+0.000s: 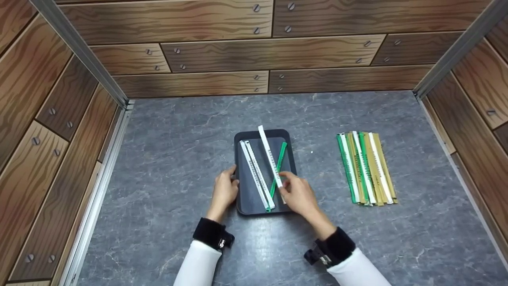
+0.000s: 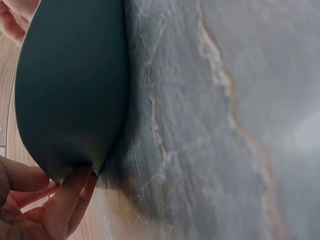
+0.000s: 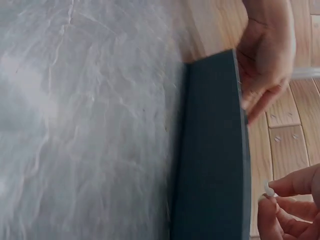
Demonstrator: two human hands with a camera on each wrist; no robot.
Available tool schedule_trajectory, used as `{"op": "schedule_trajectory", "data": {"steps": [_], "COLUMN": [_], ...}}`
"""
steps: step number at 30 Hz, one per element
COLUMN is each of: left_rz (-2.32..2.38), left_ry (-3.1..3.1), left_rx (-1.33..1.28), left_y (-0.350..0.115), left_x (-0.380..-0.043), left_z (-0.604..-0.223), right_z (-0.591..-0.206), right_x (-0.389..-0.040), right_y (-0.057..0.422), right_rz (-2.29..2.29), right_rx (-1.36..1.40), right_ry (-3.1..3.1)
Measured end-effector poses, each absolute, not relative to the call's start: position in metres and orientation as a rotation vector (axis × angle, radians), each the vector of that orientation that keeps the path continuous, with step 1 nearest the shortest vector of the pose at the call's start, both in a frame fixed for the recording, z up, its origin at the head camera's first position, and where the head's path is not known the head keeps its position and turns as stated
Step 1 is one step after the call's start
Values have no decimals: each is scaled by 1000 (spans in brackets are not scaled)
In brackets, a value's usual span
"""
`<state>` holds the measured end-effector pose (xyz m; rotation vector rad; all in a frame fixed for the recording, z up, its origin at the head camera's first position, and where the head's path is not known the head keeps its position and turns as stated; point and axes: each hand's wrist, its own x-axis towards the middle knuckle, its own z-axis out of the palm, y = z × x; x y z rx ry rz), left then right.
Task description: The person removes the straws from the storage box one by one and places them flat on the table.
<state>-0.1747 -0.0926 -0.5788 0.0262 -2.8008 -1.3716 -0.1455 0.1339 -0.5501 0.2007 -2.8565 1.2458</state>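
Observation:
My right hand [image 1: 298, 194] pinches the near end of a slim white printed stick-shaped packet [image 1: 268, 151] between thumb and fingers. The packet slants over a shallow dark tray [image 1: 243, 198], its far end passing the tray's back rim. Below it, a green packet [image 1: 282, 153] lies at an angle, crossed by the white one. Two white packets [image 1: 254, 171] lie side by side at the tray's left, a bit of green showing at their near end. At the tray's left rim is my left hand [image 1: 225, 190]; its thumb and fingers [image 2: 70, 197] grip the edge in the left wrist view.
To the right of the tray, several green, white and gold packets [image 1: 367, 169] lie in a row on the grey marbled table [image 1: 178, 135]. Wood-patterned panels [image 1: 222, 55] wall in the back and both sides, with metal strips at the corners.

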Motion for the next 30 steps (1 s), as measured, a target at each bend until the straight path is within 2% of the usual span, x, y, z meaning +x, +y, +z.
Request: {"op": "schedule_trajectory", "data": {"steps": [4, 12, 19, 30], "left_rz": [-1377, -1384, -1380, -1385], "left_ry": [-2806, -2808, -2793, -2796], "left_rx": [34, 30, 22, 29], "left_y": [-92, -93, -93, -92], "left_x": [-175, -174, -173, -173], "left_z": [-578, -577, -578, -577], "right_z": [-544, -537, -534, -536], "right_x": [-144, -149, -150, -148], "right_y": [152, 211, 259, 294], "right_rz": [1289, 1001, 846, 743], "right_rx": [140, 36, -173, -482], "right_ry": [-2839, -2829, -2893, -3078]}}
